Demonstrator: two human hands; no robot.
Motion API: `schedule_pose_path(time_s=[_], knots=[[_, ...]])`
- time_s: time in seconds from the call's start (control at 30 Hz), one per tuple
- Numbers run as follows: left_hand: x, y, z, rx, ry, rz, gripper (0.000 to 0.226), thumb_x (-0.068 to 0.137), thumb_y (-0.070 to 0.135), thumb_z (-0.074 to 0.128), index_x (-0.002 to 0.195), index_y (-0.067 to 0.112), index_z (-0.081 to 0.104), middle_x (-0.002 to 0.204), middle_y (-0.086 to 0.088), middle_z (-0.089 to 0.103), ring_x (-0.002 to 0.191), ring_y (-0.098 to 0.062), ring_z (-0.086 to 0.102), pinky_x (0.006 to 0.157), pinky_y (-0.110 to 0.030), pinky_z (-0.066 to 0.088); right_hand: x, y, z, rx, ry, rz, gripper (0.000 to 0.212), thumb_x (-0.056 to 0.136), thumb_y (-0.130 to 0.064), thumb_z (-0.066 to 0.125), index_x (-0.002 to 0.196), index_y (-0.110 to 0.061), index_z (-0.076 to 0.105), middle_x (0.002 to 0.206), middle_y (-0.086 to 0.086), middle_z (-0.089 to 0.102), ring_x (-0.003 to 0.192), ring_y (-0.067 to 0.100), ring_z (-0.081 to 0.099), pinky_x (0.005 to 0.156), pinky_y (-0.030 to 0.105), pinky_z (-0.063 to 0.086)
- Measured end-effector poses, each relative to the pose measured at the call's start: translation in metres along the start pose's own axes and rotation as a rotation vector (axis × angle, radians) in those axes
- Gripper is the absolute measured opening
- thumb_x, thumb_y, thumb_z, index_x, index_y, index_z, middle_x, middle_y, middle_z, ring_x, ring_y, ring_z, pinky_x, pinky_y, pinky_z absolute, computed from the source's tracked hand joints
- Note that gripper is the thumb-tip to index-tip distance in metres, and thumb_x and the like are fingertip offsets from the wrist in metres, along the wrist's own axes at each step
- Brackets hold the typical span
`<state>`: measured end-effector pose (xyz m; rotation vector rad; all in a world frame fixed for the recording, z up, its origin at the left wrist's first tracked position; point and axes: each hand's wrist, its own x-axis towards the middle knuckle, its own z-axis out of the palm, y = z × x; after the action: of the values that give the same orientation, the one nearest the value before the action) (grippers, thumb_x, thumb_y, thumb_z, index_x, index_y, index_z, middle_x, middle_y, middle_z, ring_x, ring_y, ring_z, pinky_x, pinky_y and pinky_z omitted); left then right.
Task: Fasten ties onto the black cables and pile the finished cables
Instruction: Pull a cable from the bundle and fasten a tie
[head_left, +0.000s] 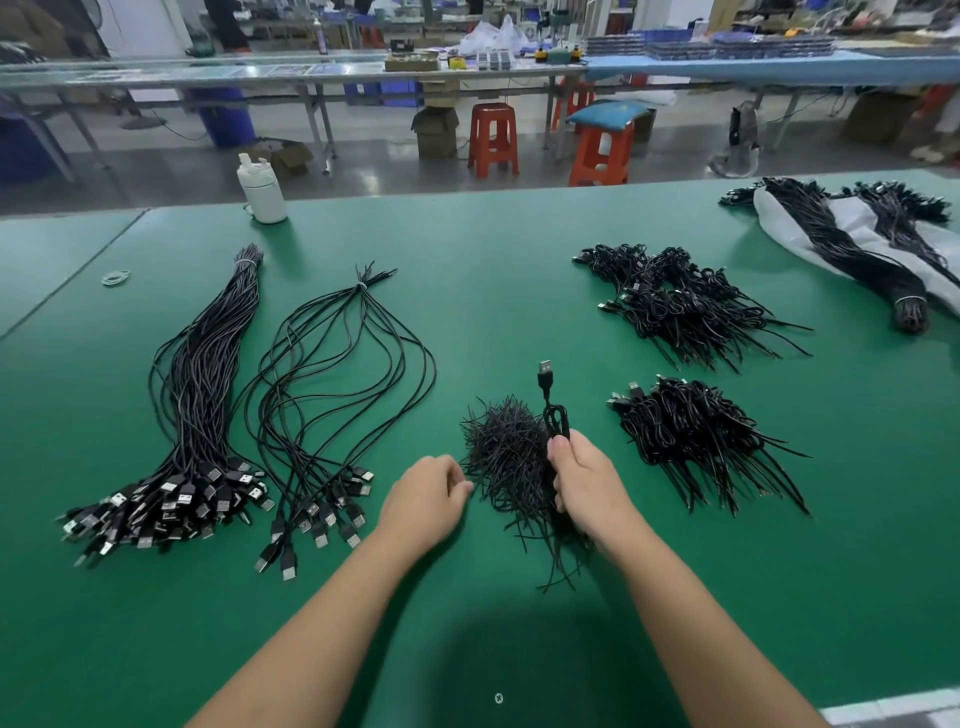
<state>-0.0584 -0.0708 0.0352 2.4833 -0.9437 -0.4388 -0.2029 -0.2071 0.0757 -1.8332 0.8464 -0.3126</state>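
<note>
Head view: a folded black cable (555, 415) is gripped by the right hand (587, 483) over the tie heap (506, 452), near centre of the green worktop (493, 291). A tie is pinched by the left hand (423, 501). Finished cables (691, 431) are piled right.

The right hand (587, 483) grips a folded cable (555, 415), plug up. The left hand (426, 493) pinches at the ties (506, 452) between both hands. Finished piles (691, 431) lie right of the right hand.
</note>
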Motion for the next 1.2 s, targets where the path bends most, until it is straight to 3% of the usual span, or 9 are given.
schedule_pose_path(time_s=[0.17,0.37,0.5,0.67,0.8,0.93,0.97,1.1,1.2], knots=[[-0.005,0.010,0.021,0.024,0.131,0.040,0.022,0.095,0.047,0.051,0.084,0.028,0.052,0.085,0.012,0.053,0.076,-0.011,0.056,0.066,-0.031,0.045,-0.003,0.004,-0.002,-0.025,0.003,0.025,0.031,0.106,-0.032,0.031,0.085,-0.015,0.046,0.073,0.000,0.046,0.072,0.022,0.047,0.074,0.037,0.041],[-0.003,0.012,0.029,0.040,0.140,0.069,0.007,0.098,0.026,0.056,0.093,0.024,0.060,0.094,0.007,0.063,0.089,-0.019,0.062,0.079,-0.034,0.051,-0.003,0.009,0.002,-0.062,-0.033,0.039,0.030,0.104,-0.034,0.033,0.081,-0.018,0.044,0.066,-0.001,0.043,0.058,0.017,0.046,0.062,0.034,0.040],[-0.003,0.002,0.026,0.040,0.136,0.106,0.016,0.098,0.027,0.057,0.110,0.024,0.067,0.106,0.007,0.067,0.098,-0.017,0.063,0.086,-0.034,0.052,-0.003,0.011,0.003,-0.081,-0.047,0.037,0.033,0.104,-0.035,0.033,0.086,-0.011,0.046,0.068,-0.001,0.043,0.059,0.016,0.046,0.063,0.034,0.042],[-0.016,-0.020,0.005,0.121,0.167,0.132,0.020,0.098,0.032,0.052,0.107,0.031,0.069,0.101,0.012,0.061,0.091,-0.014,0.062,0.078,-0.032,0.053,-0.001,0.008,0.003,-0.102,-0.029,0.008,0.035,0.106,-0.033,0.029,0.092,-0.008,0.048,0.081,0.003,0.049,0.060,0.015,0.051,0.061,0.028,0.042],[-0.026,-0.024,-0.014,-0.075,0.280,0.002,0.009,0.092,0.023,0.060,0.090,0.025,0.068,0.087,0.010,0.060,0.080,-0.010,0.058,0.071,-0.028,0.047,-0.005,0.000,0.007,-0.067,-0.039,-0.029,0.033,0.107,-0.033,0.030,0.091,-0.012,0.051,0.080,0.001,0.053,0.059,0.012,0.050,0.056,0.021,0.044],[-0.031,-0.003,-0.027,-0.515,0.281,-0.097,0.011,0.090,0.019,0.068,0.080,0.022,0.070,0.076,-0.004,0.068,0.065,-0.010,0.055,0.059,-0.017,0.042,-0.016,-0.012,0.021,-0.050,-0.255,-0.137,0.031,0.106,-0.039,0.033,0.083,-0.027,0.049,0.063,-0.025,0.056,0.058,-0.006,0.046,0.059,0.015,0.033],[-0.033,0.004,-0.028,-0.572,0.273,-0.080,0.011,0.089,0.018,0.069,0.079,0.021,0.071,0.075,-0.007,0.069,0.062,-0.010,0.052,0.057,-0.016,0.041,-0.019,-0.014,0.026,-0.076,-0.302,-0.160,0.030,0.106,-0.039,0.033,0.083,-0.029,0.049,0.063,-0.023,0.055,0.058,-0.006,0.045,0.059,0.017,0.033],[-0.041,0.023,-0.027,-0.598,0.212,0.031,0.018,0.088,0.015,0.070,0.072,0.024,0.069,0.063,-0.003,0.057,0.057,-0.009,0.041,0.054,-0.017,0.033,-0.020,-0.017,0.036,-0.123,-0.293,-0.198,0.024,0.107,-0.032,0.034,0.095,-0.029,0.054,0.075,-0.010,0.052,0.067,0.005,0.046,0.066,0.030,0.039],[-0.045,0.024,-0.027,-0.522,0.243,0.087,0.017,0.088,0.015,0.072,0.077,0.028,0.069,0.070,0.000,0.061,0.061,-0.010,0.048,0.061,-0.018,0.039,-0.018,-0.017,0.035,-0.039,-0.243,-0.180,0.017,0.107,-0.026,0.037,0.108,-0.033,0.052,0.070,-0.016,0.055,0.063,-0.007,0.051,0.064,0.019,0.038]])
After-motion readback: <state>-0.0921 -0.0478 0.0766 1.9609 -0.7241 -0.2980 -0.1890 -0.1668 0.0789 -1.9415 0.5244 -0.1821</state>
